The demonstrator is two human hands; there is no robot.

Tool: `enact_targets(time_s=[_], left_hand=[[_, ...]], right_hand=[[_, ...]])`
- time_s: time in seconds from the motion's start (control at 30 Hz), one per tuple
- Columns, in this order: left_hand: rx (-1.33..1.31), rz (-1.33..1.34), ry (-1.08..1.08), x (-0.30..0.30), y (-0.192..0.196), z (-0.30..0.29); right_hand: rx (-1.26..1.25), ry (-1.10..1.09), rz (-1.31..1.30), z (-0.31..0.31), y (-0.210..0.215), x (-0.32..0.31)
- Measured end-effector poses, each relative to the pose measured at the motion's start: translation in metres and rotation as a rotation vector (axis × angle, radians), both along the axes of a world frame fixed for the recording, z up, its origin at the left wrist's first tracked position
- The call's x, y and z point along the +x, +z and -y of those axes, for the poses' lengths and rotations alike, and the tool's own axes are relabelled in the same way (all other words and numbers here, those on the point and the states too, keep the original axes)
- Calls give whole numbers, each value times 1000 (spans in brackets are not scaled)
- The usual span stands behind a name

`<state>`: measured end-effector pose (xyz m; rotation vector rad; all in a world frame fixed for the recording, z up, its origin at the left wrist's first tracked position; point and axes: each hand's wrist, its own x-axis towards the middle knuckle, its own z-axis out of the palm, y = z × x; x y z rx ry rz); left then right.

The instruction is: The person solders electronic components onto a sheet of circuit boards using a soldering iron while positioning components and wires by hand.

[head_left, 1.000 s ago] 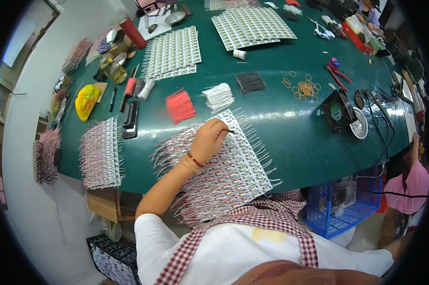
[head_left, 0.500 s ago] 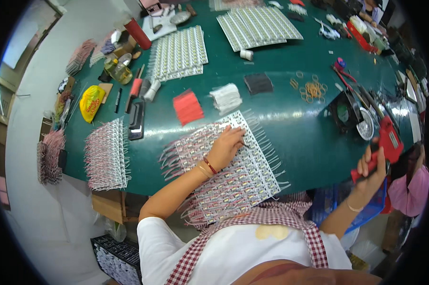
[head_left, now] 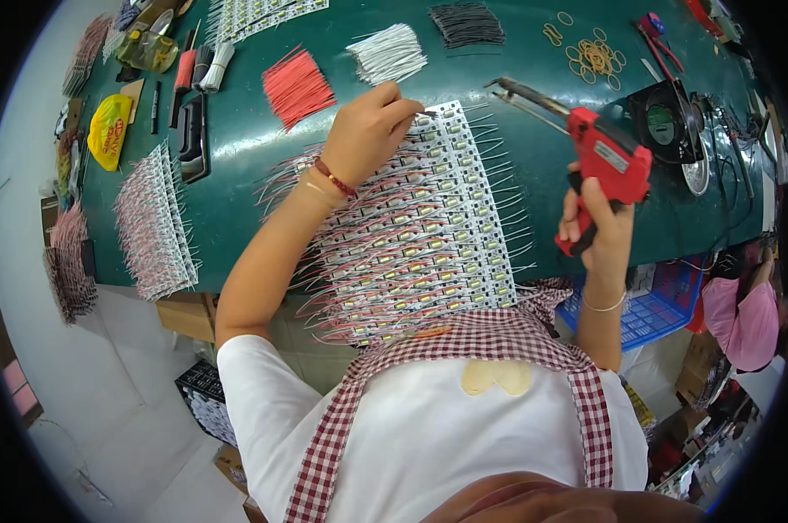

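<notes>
My right hand [head_left: 605, 228] grips a red pistol-shaped soldering gun [head_left: 610, 155]. Its long metal tip points left, raised above the table beside the far right corner of a panel of small white LED circuit boards [head_left: 429, 218]. Thin white wires stick out along the panel's right edge, and red and white ones trail across its left part. Over the far edge of this panel, my left hand [head_left: 368, 129] is pinched closed. A small dark tip shows at its fingers, too small to name.
Bundles of red wires [head_left: 298, 87], white wires [head_left: 388, 54] and black wires [head_left: 466, 26] lie beyond the panel. Rubber bands [head_left: 596, 59] are farther right, near a black fan-like box [head_left: 664, 122]. Another wired panel stack [head_left: 157, 222] and a yellow bag [head_left: 109, 132] sit left.
The soldering gun has swung left and inward, from the right side toward the panel. My left hand has gone from lying on the panel to a pinch at its far edge. The view has shifted.
</notes>
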<state>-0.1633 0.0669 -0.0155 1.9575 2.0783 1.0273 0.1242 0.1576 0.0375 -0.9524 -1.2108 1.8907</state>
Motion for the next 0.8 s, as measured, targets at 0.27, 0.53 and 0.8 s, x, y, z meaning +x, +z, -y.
enact_targets(time_s=[0.27, 0.53, 0.8], left_hand=[[32, -156, -258, -18, -28, -17], [43, -147, -255, -22, -33, -19], [39, -95, -238, -22, -32, -17]], right_hand=[[54, 148, 231, 13, -19, -23], [74, 130, 358, 16, -25, -31], [40, 138, 363, 18, -25, -28]])
